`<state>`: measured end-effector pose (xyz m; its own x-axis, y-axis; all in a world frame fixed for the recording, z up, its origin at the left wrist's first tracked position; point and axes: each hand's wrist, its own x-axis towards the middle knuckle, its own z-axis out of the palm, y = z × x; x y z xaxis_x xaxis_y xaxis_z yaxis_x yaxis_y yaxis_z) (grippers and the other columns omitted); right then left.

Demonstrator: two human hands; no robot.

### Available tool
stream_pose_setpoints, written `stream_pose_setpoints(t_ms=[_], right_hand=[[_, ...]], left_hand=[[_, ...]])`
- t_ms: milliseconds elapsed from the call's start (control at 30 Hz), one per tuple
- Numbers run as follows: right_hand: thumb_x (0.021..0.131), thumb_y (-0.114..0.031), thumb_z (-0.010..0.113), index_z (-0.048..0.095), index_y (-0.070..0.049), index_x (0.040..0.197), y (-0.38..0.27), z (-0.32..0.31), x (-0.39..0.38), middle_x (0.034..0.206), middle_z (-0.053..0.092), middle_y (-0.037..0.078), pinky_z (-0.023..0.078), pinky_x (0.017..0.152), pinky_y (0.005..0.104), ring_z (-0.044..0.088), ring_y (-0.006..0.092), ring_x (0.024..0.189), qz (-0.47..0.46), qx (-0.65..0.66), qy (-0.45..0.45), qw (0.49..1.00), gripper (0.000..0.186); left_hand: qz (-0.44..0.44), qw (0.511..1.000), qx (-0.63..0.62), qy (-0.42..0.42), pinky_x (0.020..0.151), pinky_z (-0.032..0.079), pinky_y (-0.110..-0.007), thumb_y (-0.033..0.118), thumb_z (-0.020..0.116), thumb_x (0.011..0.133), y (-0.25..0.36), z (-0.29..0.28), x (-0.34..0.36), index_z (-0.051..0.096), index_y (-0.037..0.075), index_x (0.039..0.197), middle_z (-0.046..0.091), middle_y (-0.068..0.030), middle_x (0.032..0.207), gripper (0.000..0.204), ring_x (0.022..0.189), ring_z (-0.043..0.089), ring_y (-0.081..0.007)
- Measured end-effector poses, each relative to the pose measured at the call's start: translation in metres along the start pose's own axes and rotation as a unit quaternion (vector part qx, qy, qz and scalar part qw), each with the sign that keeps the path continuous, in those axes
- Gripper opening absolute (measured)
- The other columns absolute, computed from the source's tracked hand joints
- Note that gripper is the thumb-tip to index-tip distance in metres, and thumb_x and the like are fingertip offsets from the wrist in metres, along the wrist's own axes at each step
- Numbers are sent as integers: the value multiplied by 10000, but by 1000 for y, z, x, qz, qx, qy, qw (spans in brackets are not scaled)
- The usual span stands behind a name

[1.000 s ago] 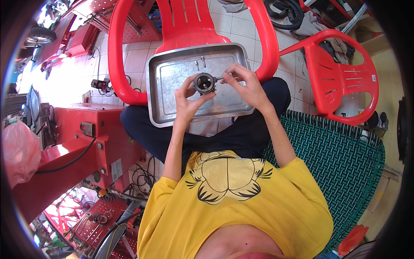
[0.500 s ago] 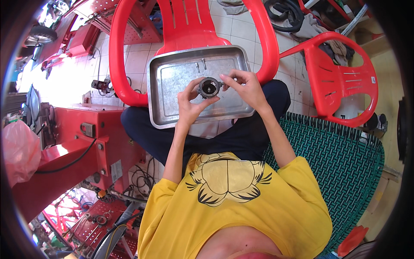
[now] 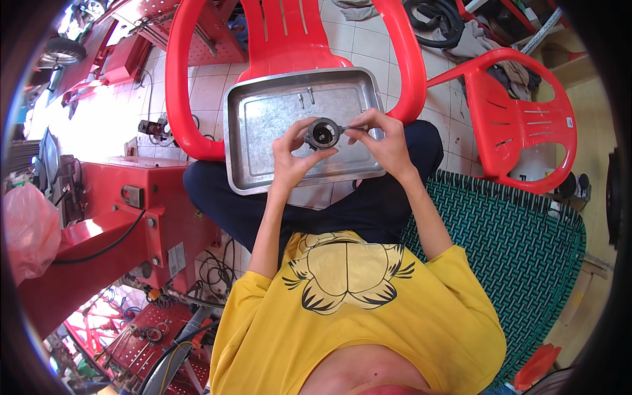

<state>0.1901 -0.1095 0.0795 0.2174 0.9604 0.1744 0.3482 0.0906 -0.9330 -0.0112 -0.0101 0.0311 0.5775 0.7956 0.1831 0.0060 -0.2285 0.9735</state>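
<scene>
A dark round metal part [image 3: 323, 145] with a wide hollow centre is held over a shallow metal tray [image 3: 260, 141]. My left hand [image 3: 291, 150] grips it from the left, thumb along the near edge and fingers on the far side. At its right side, my right hand [image 3: 380, 137] pinches a thin dark piece [image 3: 349, 128] that reaches to the ring; whether it is a separate tool or a lever of the part I cannot tell. Two small bolts, one left [image 3: 301, 101] and one right [image 3: 311, 97], lie in the tray beyond my hands.
The tray rests across my legs and the seat of a red plastic chair [image 3: 286, 46]. Another red chair [image 3: 526, 125] stands at the right, beside a green woven seat [image 3: 507, 257]. To the left is a red metal machine frame [image 3: 145, 197]. Cables [image 3: 220, 270] lie on the tiled floor.
My right hand has drawn slightly to the right of the round part, so more of the thin dark piece shows. The part has shifted slightly right in my left hand's grip.
</scene>
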Motion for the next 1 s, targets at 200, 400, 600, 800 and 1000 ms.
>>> stream_pose_setpoints(t_ms=[200,400,600,800,1000], right_hand=[[1002,-151,697,642,4,976,-1,2,-1,881,691,59,525,725,274,684,115,780,34,57,1,998,166],[1039,-242,636,672,10,967,-7,-4,-1,869,691,73,515,705,284,656,120,744,102,16,-66,992,265],[919,-85,752,702,-4,971,-3,3,-7,863,688,78,499,675,300,650,163,742,-22,-51,25,998,109],[798,17,815,706,-42,927,1,4,-6,873,684,55,486,704,339,615,236,806,-170,-121,66,976,179],[792,32,804,701,-51,926,2,1,-8,939,679,68,494,805,353,633,260,898,-172,-114,55,977,188]], left_hand=[[-2,999,33,-16,835,595,-307,122,941,678,5,2,0,677,31,1255,775,-78,1048,641,953,746,-147],[-4,1000,-4,-19,878,574,-303,131,940,683,4,4,-3,687,27,1237,781,-96,1065,618,1012,742,-157],[-11,1000,13,-22,901,574,-308,116,937,682,6,4,-1,686,26,1237,781,-93,1071,616,1029,741,-164],[-4,1000,-8,-27,953,569,-320,119,935,685,2,2,-3,690,24,1227,781,-108,1101,602,1081,740,-182],[-3,1000,-9,-29,954,569,-321,113,937,675,2,3,-4,691,22,1226,780,-104,1094,610,1070,743,-182]])
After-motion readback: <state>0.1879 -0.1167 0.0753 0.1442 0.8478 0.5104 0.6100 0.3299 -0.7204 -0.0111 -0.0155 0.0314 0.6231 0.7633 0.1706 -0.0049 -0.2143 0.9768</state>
